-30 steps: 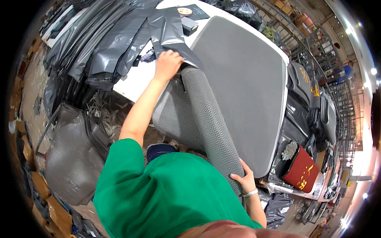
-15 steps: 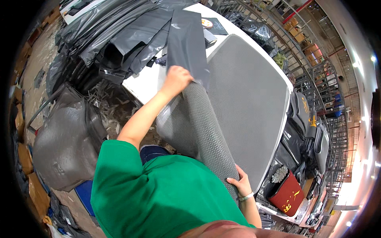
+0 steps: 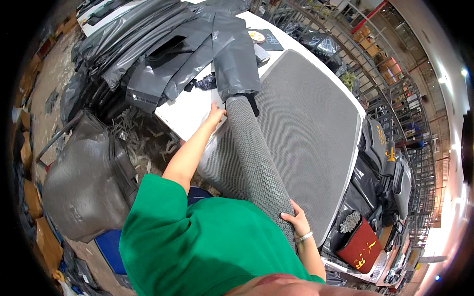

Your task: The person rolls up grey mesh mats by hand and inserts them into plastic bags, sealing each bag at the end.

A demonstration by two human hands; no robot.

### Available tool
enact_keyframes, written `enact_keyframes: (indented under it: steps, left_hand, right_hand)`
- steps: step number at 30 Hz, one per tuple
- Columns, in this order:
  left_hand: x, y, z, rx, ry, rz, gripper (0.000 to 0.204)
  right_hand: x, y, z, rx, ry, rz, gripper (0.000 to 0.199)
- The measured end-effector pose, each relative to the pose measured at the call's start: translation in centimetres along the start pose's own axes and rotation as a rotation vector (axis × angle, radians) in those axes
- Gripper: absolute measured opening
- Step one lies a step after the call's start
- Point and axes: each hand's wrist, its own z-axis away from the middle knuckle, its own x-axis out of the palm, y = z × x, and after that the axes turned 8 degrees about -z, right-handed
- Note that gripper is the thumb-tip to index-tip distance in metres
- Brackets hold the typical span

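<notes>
A grey textured mat is rolled into a tube slanting across the near side of the table. My right hand grips the tube near its lower end, thumb on top and fingers around the far side. My left hand is beside the tube's upper end, fingers apart; part of it is hard to make out. A dark grey plastic bag lies at that upper end, its near edge touching or just over the roll. Beneath the tube, a flat grey mat spreads over the white table.
Many dark plastic bags are heaped at the far left. A stack of folded grey mats stands left, near floor scraps. Right of the table are a dark red folded mat and black packages. Metal racks stand behind.
My left hand has come off the plastic bag and moved slightly down to the roll's left side. The bag's near edge has shifted up, baring the roll's end. My right hand keeps its grip.
</notes>
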Motion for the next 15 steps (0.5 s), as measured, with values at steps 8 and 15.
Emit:
enact_keyframes:
  steps: [8, 15]
  left_hand:
    - [-1.6, -1.7, -6.5, -0.130, -0.043, 0.079, 0.010]
    - [3.2, -1.0, 10.0, 0.541, -0.260, -1.064, 0.015]
  right_hand:
    - [1.7, -1.7, -4.5, 0.027, -0.032, -0.009, 0.071]
    - [4.1, -4.2, -9.2, -0.009, 0.012, 0.040, 0.074]
